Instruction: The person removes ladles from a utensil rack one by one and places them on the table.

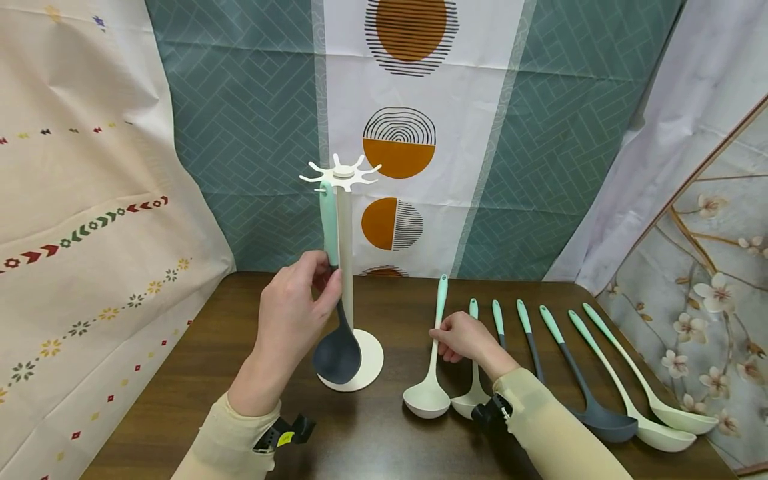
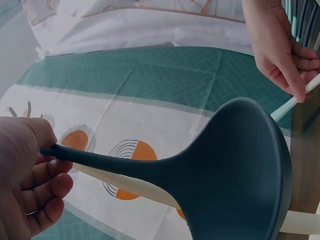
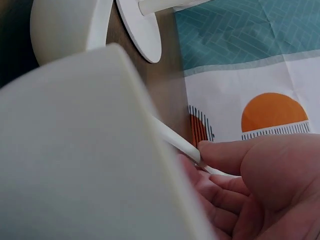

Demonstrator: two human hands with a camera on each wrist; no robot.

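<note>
My left hand (image 1: pixel 294 308) pinches a dark ladle (image 1: pixel 337 353) near the lower end of its mint handle. That ladle hangs upright, bowl down, in front of the white utensil stand (image 1: pixel 345 240), its handle top at one of the stand's hooks; whether the hook passes through it I cannot tell. Its dark bowl (image 2: pixel 235 170) fills much of the left wrist view. My right hand (image 1: pixel 468 337) pinches the shaft of a cream ladle (image 1: pixel 427 399) with a mint handle on the table. A blurred pale shape covers the near part of the right wrist view.
To the right lies a row of several mint-handled utensils, among them a small cream ladle (image 1: pixel 471 402), a dark ladle (image 1: pixel 609 421) and a cream ladle (image 1: pixel 663 437). My right forearm hides some of them. Patterned cloths (image 1: pixel 252 133) hang behind the wooden table (image 1: pixel 198 353).
</note>
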